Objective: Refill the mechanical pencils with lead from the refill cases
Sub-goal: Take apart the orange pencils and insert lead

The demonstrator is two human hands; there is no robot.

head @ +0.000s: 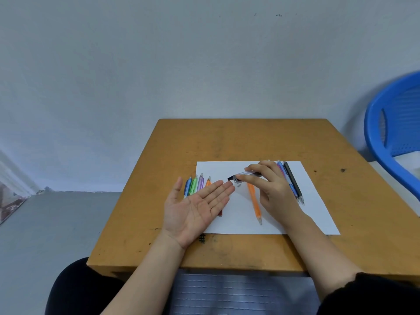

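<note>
Wooden desk (227,137), white paper (313,214) on it. Over paper's left part, right hand (272,189) pinches refill case (246,174), tipped at left hand (195,208), flat, palm up. Orange pencil (254,201) mid-paper; lead not in yet, prob. most refilling left.

Refill case (245,175) in right hand (273,193), tip near upturned left hand (195,209).

Head-worn camera looks forward and down, close over the table (227,137)

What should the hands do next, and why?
Probably tip the case down so lead slides onto the left hand: the right hand holds it with its dark end just above the flat, upturned fingers.
</note>
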